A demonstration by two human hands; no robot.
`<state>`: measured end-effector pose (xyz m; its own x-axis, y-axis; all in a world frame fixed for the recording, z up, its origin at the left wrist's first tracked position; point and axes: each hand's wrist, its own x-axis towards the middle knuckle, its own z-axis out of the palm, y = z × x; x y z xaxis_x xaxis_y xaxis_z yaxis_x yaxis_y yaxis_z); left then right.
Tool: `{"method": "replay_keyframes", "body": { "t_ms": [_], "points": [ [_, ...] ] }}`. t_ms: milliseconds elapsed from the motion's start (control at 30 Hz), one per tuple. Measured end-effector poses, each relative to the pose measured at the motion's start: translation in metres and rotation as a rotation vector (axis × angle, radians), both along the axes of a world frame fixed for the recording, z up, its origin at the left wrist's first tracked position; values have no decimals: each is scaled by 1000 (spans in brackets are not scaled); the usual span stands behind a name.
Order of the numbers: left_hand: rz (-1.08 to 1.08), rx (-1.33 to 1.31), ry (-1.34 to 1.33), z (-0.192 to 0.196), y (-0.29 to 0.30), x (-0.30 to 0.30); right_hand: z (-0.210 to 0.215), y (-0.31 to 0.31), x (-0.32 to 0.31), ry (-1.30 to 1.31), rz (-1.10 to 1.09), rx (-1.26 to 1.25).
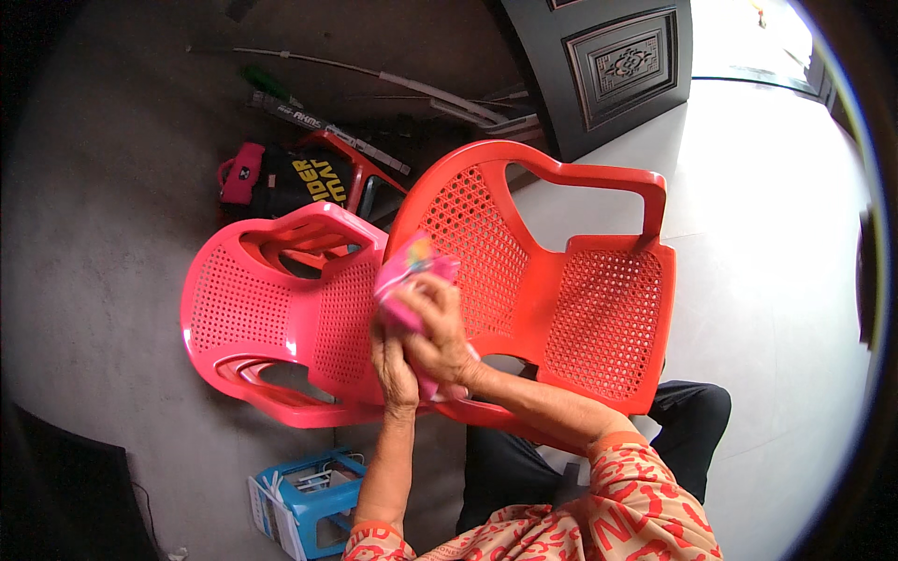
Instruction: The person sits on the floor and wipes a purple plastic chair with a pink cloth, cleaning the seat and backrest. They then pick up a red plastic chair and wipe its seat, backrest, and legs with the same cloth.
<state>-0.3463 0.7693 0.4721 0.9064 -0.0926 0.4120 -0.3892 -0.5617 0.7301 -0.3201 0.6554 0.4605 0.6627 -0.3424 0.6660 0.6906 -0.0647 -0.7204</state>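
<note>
Both my hands meet over the gap where two plastic armchairs stand side by side. My right hand (pixel 438 323) is closed round a crumpled pink cloth (pixel 400 271), slightly blurred by motion. Close against it, my left hand (pixel 396 372) also grips the cloth from below. The cloth lies at the backrest edge of the red chair (pixel 529 304), which has a woven-pattern seat and back. Just left, the pink chair (pixel 296 309) with rows of small holes reaches under my hands. Whether the cloth touches the red chair is hard to tell.
A blue plastic stool (pixel 323 500) holding white items stands at the lower left. Behind the pink chair are a black bag (pixel 299 178) with yellow lettering and a pink item (pixel 245 173). Long poles (pixel 412 86) lie at the back, near a dark carved door (pixel 625 70).
</note>
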Motion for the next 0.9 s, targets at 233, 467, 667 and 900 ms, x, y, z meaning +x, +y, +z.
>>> {"method": "replay_keyframes", "body": {
  "t_ms": [233,467,667,900],
  "points": [
    [45,-419,178,6,-15,0,29,-14,32,-273,-199,-276],
    [49,-485,179,16,-27,-10,26,-46,108,-93,-513,-226],
    [41,-494,186,19,-28,-11,-3,-83,141,91,-521,-183],
    [90,-505,154,16,-26,-6,0,-55,98,-9,-185,-172]
  ]
}}
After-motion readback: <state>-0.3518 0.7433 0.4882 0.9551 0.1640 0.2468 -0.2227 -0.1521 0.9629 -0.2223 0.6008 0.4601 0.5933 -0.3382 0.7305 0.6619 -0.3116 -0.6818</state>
